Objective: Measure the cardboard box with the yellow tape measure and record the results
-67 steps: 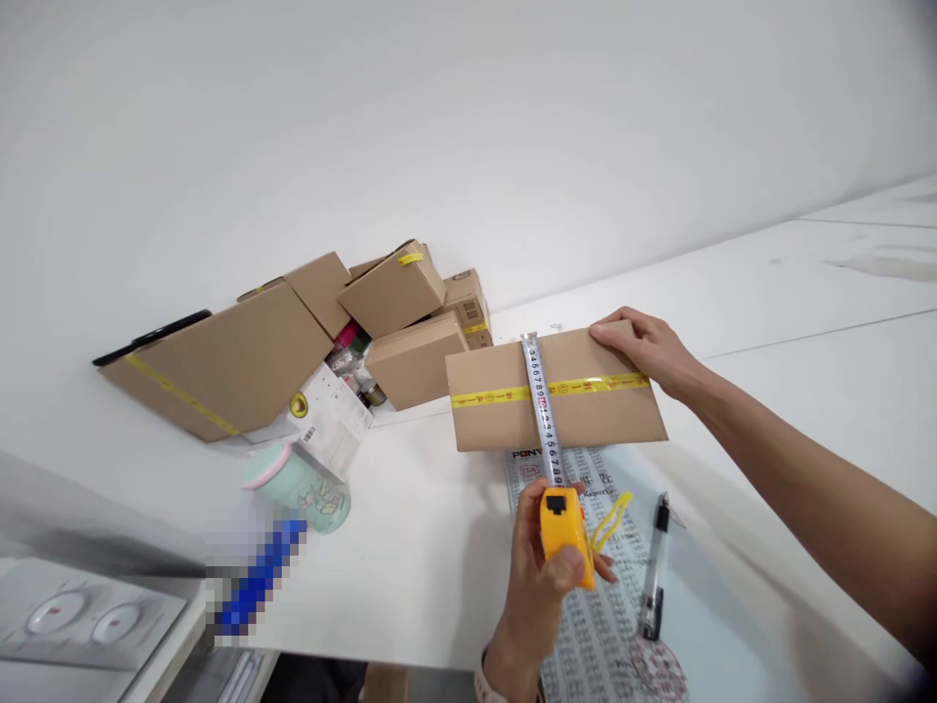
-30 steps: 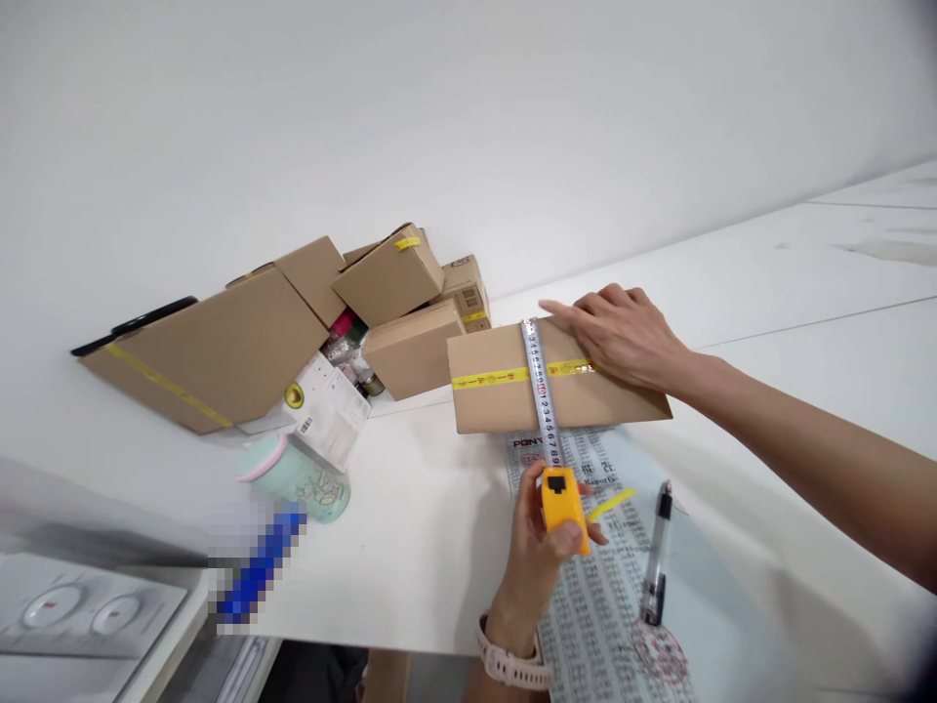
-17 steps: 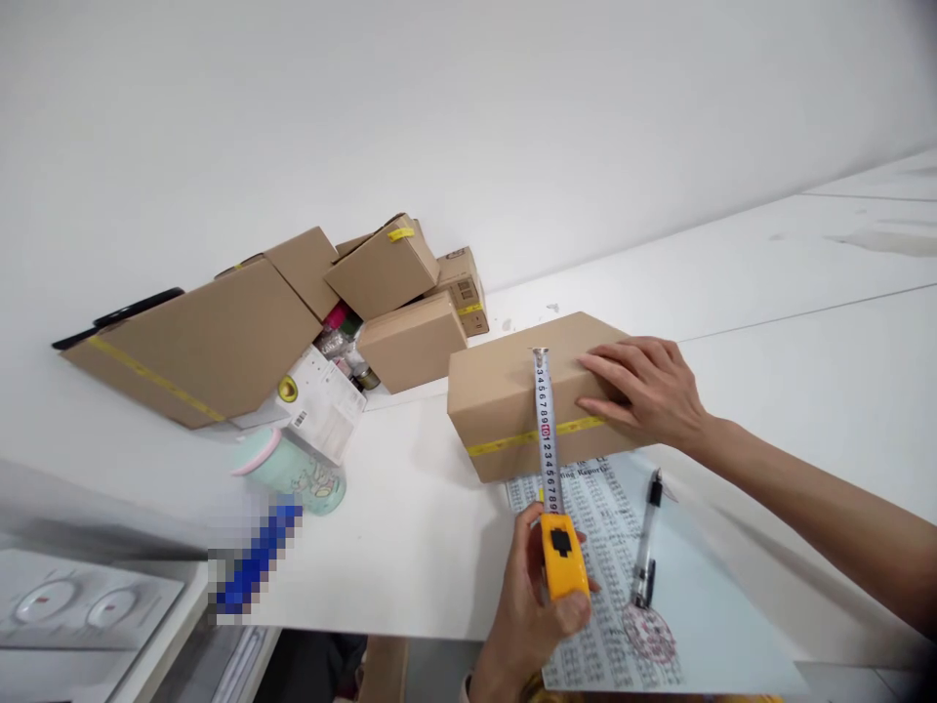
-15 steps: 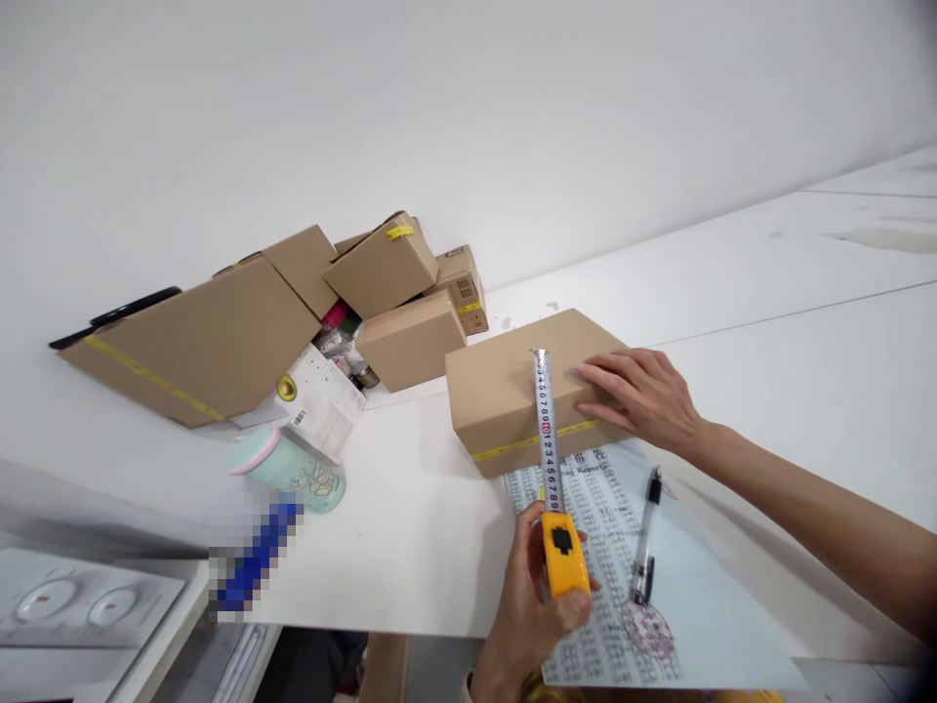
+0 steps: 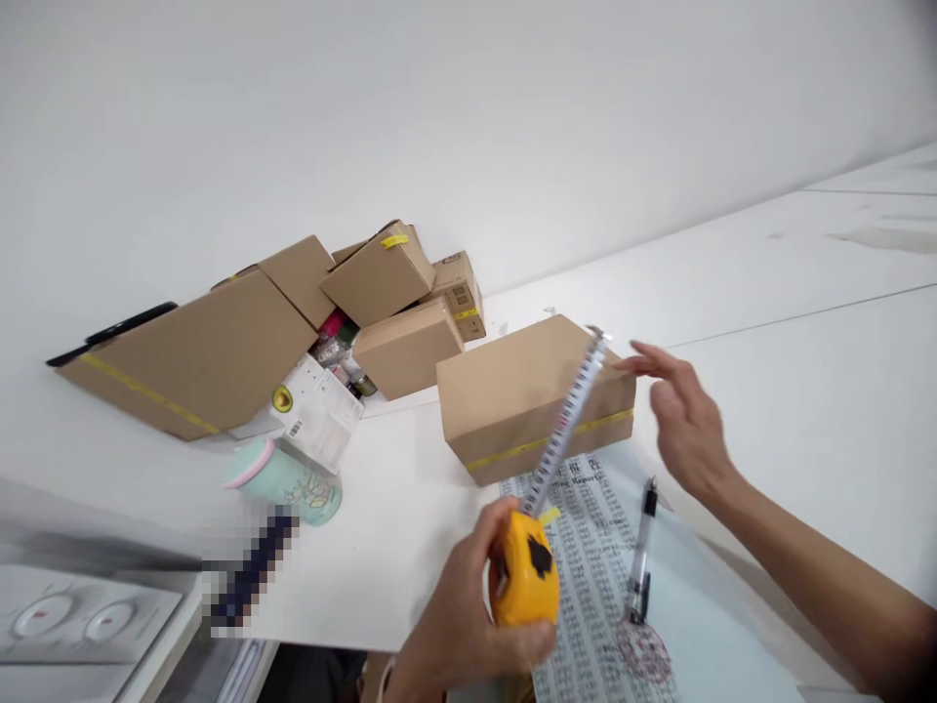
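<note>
My left hand [image 5: 468, 596] is closed around a yellow tape measure [image 5: 528, 571] above the printed sheet. Its silver blade [image 5: 563, 425] sticks out, slanting up and right across a closed cardboard box [image 5: 505, 391], with the metal hook near the box's far right corner. Yellow tape runs along the box's front side. My right hand [image 5: 688, 420] is beside the box's right end, fingers apart and a fingertip close to the top edge; whether it touches I cannot tell. A printed report sheet [image 5: 586, 576] lies under the box's front, with a black and clear pen [image 5: 642, 552] on it.
Several cardboard boxes [image 5: 410, 347] are stacked against the wall at the back left. A mint tumbler with pink rim [image 5: 293, 483] and a white carton with an avocado picture [image 5: 318, 415] stand on the white table [image 5: 381, 547]. A drawer unit [image 5: 165, 625] is at lower left.
The tape measure has turned, its blade swinging from upright over the box's middle to a slant toward the right corner. My right hand has lifted off the box top and moved right.
</note>
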The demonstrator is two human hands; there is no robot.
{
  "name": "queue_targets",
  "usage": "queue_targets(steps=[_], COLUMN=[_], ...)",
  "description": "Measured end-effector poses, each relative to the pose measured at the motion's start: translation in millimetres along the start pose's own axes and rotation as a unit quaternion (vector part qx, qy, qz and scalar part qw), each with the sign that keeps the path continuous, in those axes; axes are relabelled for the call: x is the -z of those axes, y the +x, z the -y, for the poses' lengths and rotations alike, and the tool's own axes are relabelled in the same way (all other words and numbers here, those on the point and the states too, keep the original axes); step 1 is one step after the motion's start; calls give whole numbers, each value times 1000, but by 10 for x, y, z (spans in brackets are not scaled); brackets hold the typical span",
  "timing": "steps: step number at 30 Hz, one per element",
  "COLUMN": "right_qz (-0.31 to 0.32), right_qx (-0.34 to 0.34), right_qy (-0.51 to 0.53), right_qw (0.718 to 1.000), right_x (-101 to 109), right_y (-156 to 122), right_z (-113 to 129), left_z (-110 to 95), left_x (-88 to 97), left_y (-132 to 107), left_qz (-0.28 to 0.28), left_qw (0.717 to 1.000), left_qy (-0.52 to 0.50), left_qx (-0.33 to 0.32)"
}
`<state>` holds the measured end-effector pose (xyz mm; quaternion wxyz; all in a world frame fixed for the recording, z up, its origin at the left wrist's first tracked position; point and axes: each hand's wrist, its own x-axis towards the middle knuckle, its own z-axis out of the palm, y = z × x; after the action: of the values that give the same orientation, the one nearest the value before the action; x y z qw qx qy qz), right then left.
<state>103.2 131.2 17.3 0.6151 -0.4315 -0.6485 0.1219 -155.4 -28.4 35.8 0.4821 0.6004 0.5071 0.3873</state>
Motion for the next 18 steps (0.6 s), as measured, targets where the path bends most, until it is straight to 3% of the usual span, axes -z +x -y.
queue_targets(steps=[3, 5, 7, 10, 13, 16, 18], right_qz=[6, 26, 45, 96, 159, 121, 73], right_qx=[-133, -174, -188, -164, -59, 46, 40], right_qy=[79, 103, 125, 148, 129, 41, -33], right_qw=[988, 979, 973, 971, 977, 991, 996], right_x=[246, 386, 461, 433, 338, 326, 367], right_y=[61, 58, -1, -161, -295, -364, -424], right_z=[165, 204, 234, 365, 558, 614, 522], left_z=[-20, -15, -27, -111, -278, -469, -574], left_x=[-94, -158, -196, -226, -245, -200, -116], left_y=[-100, -97, -28, 139, 288, 404, 516], left_qz=[27, 50, 59, 32, 15, -4, -50], left_qw=[994, 989, 990, 995, 991, 977, 959], left_qy=[85, 118, 119, 86, 85, 133, 177], left_qx=[68, 79, 51, -28, -99, -165, -215])
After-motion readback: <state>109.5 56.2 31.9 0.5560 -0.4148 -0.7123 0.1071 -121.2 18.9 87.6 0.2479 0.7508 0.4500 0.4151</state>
